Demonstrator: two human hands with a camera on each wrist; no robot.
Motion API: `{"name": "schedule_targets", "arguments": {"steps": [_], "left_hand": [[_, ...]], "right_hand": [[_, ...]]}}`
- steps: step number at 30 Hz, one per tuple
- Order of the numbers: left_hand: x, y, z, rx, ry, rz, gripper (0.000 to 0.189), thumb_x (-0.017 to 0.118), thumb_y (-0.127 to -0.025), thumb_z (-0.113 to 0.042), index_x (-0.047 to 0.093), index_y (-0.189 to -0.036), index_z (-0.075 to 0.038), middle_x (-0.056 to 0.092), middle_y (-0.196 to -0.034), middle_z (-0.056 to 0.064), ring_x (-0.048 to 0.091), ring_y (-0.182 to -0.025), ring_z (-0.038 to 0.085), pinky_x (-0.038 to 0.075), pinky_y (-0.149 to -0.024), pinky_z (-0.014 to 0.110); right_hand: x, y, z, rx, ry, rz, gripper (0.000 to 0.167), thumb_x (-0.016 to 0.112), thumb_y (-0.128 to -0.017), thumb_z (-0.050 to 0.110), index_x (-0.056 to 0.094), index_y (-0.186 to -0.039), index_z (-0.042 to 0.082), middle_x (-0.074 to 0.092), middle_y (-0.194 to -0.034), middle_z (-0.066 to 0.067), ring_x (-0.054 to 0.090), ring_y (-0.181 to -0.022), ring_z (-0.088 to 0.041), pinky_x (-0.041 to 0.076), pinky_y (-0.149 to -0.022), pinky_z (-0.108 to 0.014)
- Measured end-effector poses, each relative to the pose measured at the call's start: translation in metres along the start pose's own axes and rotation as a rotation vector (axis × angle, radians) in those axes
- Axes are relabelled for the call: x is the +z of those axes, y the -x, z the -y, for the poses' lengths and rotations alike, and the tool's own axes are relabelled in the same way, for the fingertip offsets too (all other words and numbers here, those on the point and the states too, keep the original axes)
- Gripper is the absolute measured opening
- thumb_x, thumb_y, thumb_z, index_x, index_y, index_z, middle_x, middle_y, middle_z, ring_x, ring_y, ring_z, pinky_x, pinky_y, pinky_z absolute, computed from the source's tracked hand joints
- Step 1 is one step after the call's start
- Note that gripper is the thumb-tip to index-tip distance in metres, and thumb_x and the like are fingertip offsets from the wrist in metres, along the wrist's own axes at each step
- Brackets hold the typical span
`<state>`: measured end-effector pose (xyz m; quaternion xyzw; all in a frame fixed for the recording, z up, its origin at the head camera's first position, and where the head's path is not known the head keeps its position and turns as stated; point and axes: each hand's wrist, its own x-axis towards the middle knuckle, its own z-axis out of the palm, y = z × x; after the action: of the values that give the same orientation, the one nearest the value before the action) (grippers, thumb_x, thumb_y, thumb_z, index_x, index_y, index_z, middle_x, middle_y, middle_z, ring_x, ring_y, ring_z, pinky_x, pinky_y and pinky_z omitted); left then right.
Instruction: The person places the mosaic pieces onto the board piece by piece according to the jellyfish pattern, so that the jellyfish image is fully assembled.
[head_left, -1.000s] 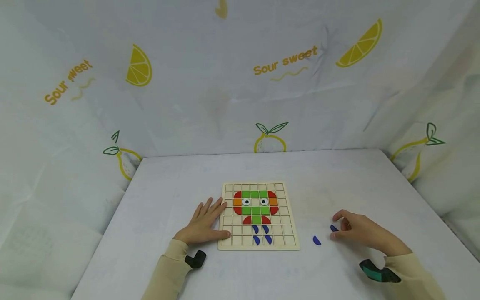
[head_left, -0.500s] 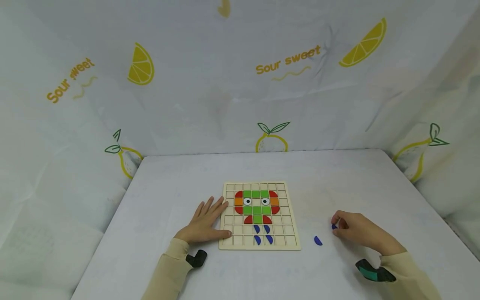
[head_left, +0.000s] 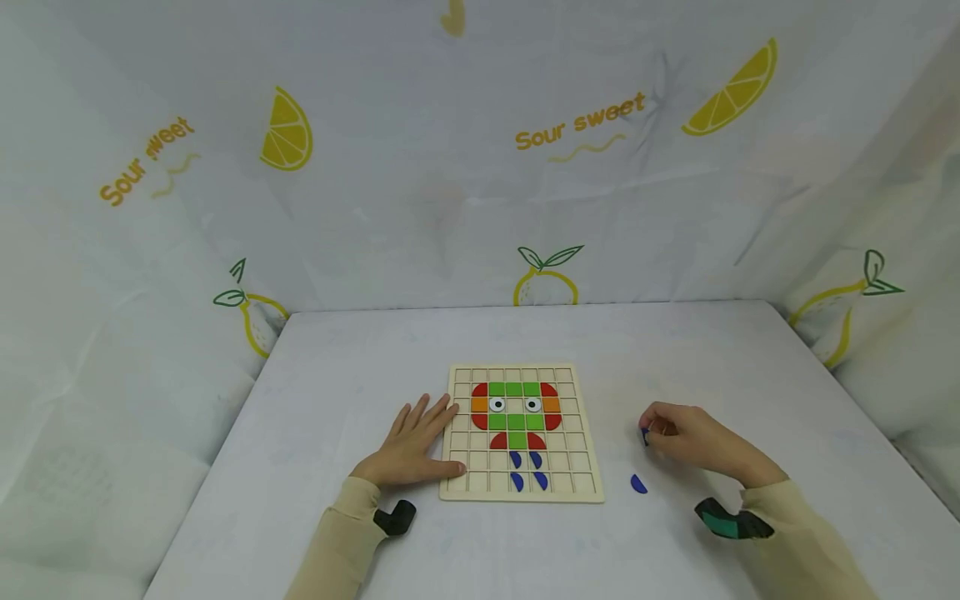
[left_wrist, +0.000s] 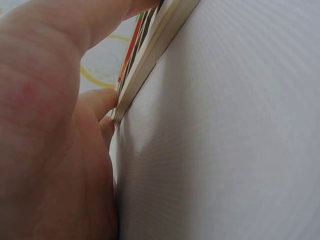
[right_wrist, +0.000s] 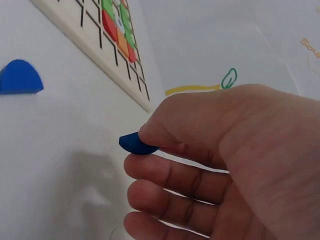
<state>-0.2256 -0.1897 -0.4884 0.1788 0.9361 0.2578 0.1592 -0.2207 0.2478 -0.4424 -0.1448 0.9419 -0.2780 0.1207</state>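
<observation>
A cream wooden grid board point(head_left: 577, 483) lies on the table, bearing green, red and orange tiles, two eye pieces and several blue half-round pieces in its lower cells. My left hand point(head_left: 408, 450) rests at the board's left edge, fingers spread and straight, thumb on its lower left part. To the right of the board, my right hand point(head_left: 697, 437) pinches a blue half-round piece point(right_wrist: 137, 144) between thumb and fingers, held just above the table. Another blue half-round piece point(head_left: 638, 484) lies on the table between the board and that hand, also visible in the right wrist view.
A white cloth covers the table point(head_left: 360, 350). Behind it hangs a white curtain point(head_left: 405, 208) printed with lemons and lettering, which also closes off both sides. Dark wrist bands point(head_left: 395, 518) sit on both forearms.
My right thumb and fingers have closed on the blue half-round piece and lifted it, moving left toward the board. My left hand stays in place on the board.
</observation>
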Motion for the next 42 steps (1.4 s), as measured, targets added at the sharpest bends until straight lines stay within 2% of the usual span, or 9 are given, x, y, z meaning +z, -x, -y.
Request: {"name": "schedule_targets", "arguments": {"steps": [7, 19, 29, 36, 42], "left_hand": [[0.002, 0.000, 0.001, -0.007, -0.003, -0.004, 0.098, 0.069, -0.083, -0.061, 0.025, -0.163, -0.023, 0.012, -0.172, -0.006, -0.006, -0.161, 0.024, -0.007, -0.130, 0.052], [0.002, 0.001, 0.000, -0.004, 0.009, -0.001, 0.098, 0.069, -0.084, -0.061, 0.025, -0.163, -0.023, 0.012, -0.172, -0.005, -0.006, -0.161, 0.025, -0.008, -0.130, 0.053], [0.000, -0.001, -0.001, -0.010, 0.001, 0.001, 0.097, 0.070, -0.085, -0.058, 0.025, -0.163, -0.023, 0.012, -0.172, -0.005, -0.006, -0.161, 0.024, -0.008, -0.130, 0.051], [0.001, -0.001, 0.000, 0.001, 0.002, -0.004, 0.098, 0.070, -0.084, -0.057, 0.026, -0.162, -0.020, 0.013, -0.173, -0.001, -0.004, -0.161, 0.027, -0.005, -0.130, 0.054], [0.001, -0.001, 0.002, 0.012, 0.009, -0.001, 0.098, 0.070, -0.084, -0.058, 0.025, -0.163, -0.020, 0.013, -0.173, 0.000, -0.004, -0.161, 0.028, -0.007, -0.129, 0.054]], "right_hand": [[-0.006, -0.020, 0.025, -0.108, -0.023, -0.088, 0.015, 0.065, -0.097, 0.013, 0.067, -0.111, 0.008, 0.066, -0.092, 0.001, 0.055, -0.083, -0.009, 0.051, -0.066, -0.021], [-0.001, -0.053, 0.074, -0.199, -0.085, -0.134, 0.010, 0.068, -0.097, 0.014, 0.068, -0.107, 0.013, 0.069, -0.100, 0.002, 0.055, -0.092, -0.017, 0.049, -0.071, -0.022], [0.012, -0.070, 0.100, -0.245, -0.177, -0.080, 0.007, 0.067, -0.098, 0.016, 0.068, -0.105, 0.015, 0.068, -0.099, 0.001, 0.056, -0.091, -0.018, 0.051, -0.072, -0.024], [0.025, -0.079, 0.113, -0.289, -0.218, -0.021, 0.014, 0.066, -0.099, 0.017, 0.070, -0.112, 0.011, 0.068, -0.096, -0.001, 0.057, -0.087, -0.018, 0.052, -0.069, -0.024], [0.035, -0.082, 0.123, -0.306, -0.219, 0.026, 0.018, 0.066, -0.099, 0.018, 0.072, -0.114, 0.010, 0.069, -0.101, 0.002, 0.059, -0.086, -0.015, 0.054, -0.072, -0.023]]}}
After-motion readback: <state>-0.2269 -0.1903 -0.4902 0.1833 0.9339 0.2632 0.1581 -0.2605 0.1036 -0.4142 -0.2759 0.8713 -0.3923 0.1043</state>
